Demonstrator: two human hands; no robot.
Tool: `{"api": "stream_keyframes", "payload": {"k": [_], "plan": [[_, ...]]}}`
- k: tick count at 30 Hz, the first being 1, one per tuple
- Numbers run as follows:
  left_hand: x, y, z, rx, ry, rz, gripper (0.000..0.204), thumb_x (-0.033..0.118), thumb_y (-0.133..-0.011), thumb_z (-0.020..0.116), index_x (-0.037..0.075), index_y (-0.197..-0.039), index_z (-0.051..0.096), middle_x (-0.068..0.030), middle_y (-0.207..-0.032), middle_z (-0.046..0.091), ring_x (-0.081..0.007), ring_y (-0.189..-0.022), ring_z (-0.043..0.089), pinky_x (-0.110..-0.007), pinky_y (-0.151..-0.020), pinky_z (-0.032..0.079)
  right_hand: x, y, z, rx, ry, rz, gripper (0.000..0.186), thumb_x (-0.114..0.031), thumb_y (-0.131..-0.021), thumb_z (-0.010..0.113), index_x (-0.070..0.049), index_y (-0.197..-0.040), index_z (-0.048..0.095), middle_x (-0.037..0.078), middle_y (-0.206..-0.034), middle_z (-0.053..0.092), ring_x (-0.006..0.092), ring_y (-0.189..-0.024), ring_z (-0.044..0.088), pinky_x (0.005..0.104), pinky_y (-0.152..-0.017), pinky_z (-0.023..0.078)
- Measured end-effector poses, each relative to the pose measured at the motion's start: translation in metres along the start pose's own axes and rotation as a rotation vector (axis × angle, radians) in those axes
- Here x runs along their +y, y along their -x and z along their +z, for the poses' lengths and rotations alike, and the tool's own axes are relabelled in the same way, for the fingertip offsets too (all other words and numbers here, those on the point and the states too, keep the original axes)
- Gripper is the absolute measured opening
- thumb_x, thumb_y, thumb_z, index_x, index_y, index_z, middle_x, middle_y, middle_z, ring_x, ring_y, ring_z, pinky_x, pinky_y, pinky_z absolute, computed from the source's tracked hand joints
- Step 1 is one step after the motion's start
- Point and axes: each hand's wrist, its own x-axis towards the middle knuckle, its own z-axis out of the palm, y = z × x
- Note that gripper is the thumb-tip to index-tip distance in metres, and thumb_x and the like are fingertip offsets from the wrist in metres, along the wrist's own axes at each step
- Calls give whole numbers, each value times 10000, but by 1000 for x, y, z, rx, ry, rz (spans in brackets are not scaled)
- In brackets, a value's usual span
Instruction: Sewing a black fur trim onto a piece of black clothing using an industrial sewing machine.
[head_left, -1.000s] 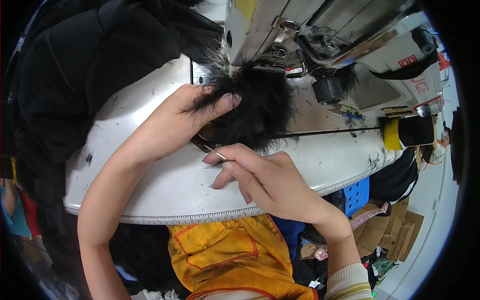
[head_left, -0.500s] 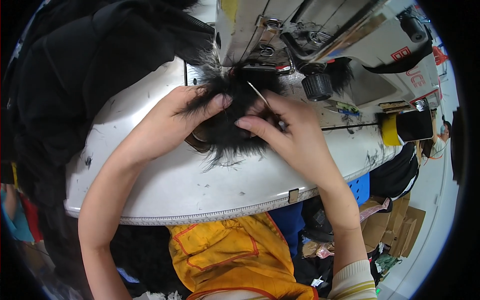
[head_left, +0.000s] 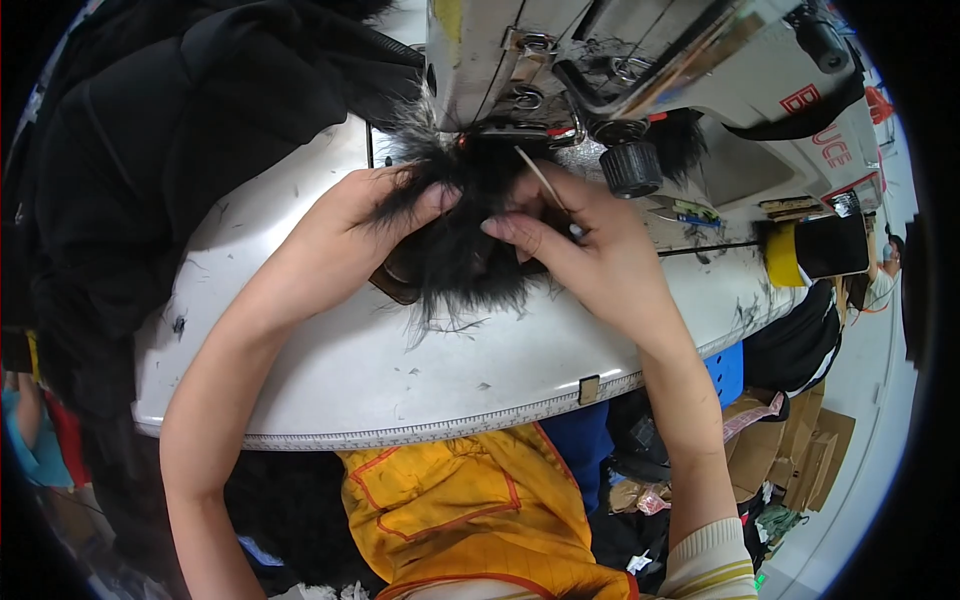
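A black, fluffy feather or fur piece (head_left: 465,265) lies under the head of a white sewing machine (head_left: 480,50). My left hand (head_left: 380,210) is closed on its left side, with the thumb in the fibres. My right hand (head_left: 580,240) is curled at its right side, holding a thin, pale, needle-like tool (head_left: 545,185) that points up toward the presser area. The right thumb rests on the fur, and the other fingers are partly hidden. A black adjustment knob (head_left: 632,172) hangs just above my right hand.
Dark cloth (head_left: 150,170) covers the table's left. The white table (head_left: 380,380) has a ruler along its front edge and a yellow-black holder (head_left: 785,255) at right. A blue perforated bin (head_left: 722,370) and cardboard (head_left: 800,450) lie below. A masked person (head_left: 890,260) is at far right.
My right hand has moved up and right from the table's front into the fur, with the thin tool. My left hand stays on the fur, which now spreads lower between both hands.
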Motion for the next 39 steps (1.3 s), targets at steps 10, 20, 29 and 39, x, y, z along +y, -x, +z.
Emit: {"api": "stream_keyframes", "payload": {"k": [10,20,29,39], "plan": [[4,3,7,26,-23,22,241,185,-936,534,-42,-992,595,-22,-836,615,-75,-782,502,-233,-760,434,-3,3,2,78,69,-35,182,-214,-825,637,-46,-889,614,114,-694,617,271,-631,602,331,-586,457],[7,-1,9,389,-1398,1236,116,57,-595,651,107,-672,580,30,-723,503,-115,-644,545,-325,-720,473,14,10,-19,-45,317,-349,414,-334,-867,554,-66,-1182,567,95,-1149,585,273,-1022,599,310,-770,507],[9,-5,1,301,-1464,1341,90,119,-651,611,152,-713,554,36,-734,542,-117,-715,583,-326,-788,460,22,3,-27,-8,476,-528,419,-233,-795,675,-202,-1200,572,31,-1072,613,215,-927,625,321,-765,515],[6,1,7,236,-541,297,245,172,-684,773,77,-867,642,-6,-827,612,-175,-724,565,-261,-726,386,35,-15,-11,-36,355,-419,333,-19,-674,691,-97,-992,628,34,-998,627,225,-904,626,320,-770,508]]}}
